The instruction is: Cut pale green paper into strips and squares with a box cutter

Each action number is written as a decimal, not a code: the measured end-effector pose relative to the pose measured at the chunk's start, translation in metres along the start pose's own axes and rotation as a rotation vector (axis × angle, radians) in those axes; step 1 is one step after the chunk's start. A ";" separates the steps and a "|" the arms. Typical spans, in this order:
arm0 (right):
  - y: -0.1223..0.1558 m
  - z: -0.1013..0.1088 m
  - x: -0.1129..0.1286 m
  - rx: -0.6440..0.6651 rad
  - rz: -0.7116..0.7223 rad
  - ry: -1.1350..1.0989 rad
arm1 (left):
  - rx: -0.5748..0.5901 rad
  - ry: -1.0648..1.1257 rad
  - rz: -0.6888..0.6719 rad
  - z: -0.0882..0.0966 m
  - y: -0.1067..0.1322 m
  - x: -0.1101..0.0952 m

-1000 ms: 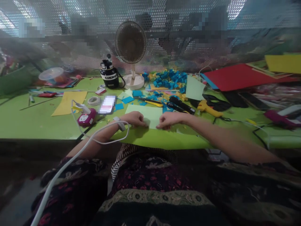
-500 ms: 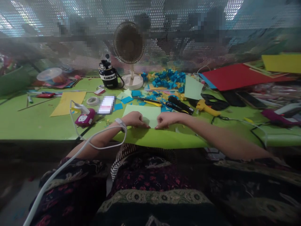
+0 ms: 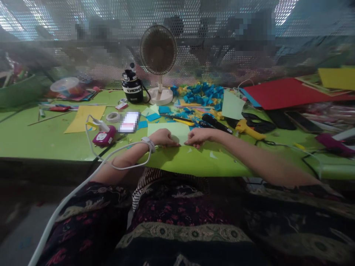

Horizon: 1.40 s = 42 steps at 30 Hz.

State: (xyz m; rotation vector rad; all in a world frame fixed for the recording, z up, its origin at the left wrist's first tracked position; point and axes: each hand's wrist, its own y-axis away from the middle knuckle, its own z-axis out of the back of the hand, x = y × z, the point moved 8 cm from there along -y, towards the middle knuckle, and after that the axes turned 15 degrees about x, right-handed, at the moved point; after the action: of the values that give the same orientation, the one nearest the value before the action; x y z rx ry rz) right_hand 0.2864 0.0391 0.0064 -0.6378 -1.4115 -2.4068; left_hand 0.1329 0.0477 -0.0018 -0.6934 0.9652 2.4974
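Head view: your left hand (image 3: 163,137) and right hand (image 3: 199,136) sit close together at the near edge of a pale green sheet (image 3: 166,132), almost meeting at its lower right corner. Both are curled over the paper with the fingers bent down, neither clenched into a fist. I can't tell whether you are pinching the sheet or only pressing on it. The sheet lies flat on a lime card (image 3: 210,166) at the front of a green table (image 3: 33,144).

A white band (image 3: 149,144) circles your left wrist, and a white cable (image 3: 69,199) loops past that forearm to a magenta device (image 3: 102,136) just left of the sheet. Beyond the device are a tape roll (image 3: 113,117), a yellow sheet (image 3: 83,119) and a blurred phone (image 3: 129,122).

Past your right hand, a yellow glue gun (image 3: 245,129) lies near black scissors (image 3: 257,123), and a black marker (image 3: 216,123) sits nearer the sheet. Blue paper scraps (image 3: 199,94) are heaped behind them, beside a desk fan (image 3: 158,50) and a black bottle (image 3: 132,88). A red sheet (image 3: 285,92) lies at the far right.
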 end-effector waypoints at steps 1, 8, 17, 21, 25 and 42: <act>-0.001 0.001 -0.001 0.002 -0.002 0.001 | 0.005 0.030 0.002 0.001 0.000 0.003; -0.007 0.002 -0.001 0.022 -0.007 0.026 | 0.046 0.128 0.048 0.000 0.009 0.014; -0.017 0.005 -0.010 -0.011 -0.005 -0.005 | 0.001 0.193 0.200 0.014 0.066 0.094; -0.017 0.006 -0.013 -0.028 0.010 -0.014 | -0.109 0.173 0.291 0.020 0.107 0.127; -0.013 0.003 -0.012 -0.059 0.035 -0.045 | -0.364 0.186 0.240 0.001 0.153 0.144; -0.013 0.006 0.004 -0.247 0.149 0.089 | -0.359 -0.322 -0.587 -0.068 0.077 -0.109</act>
State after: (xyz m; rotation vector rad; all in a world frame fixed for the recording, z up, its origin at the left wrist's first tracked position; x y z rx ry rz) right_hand 0.2787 0.0507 0.0014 -0.6577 -1.0028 -2.4755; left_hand 0.2032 -0.0705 0.0557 -0.5472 0.1568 2.1600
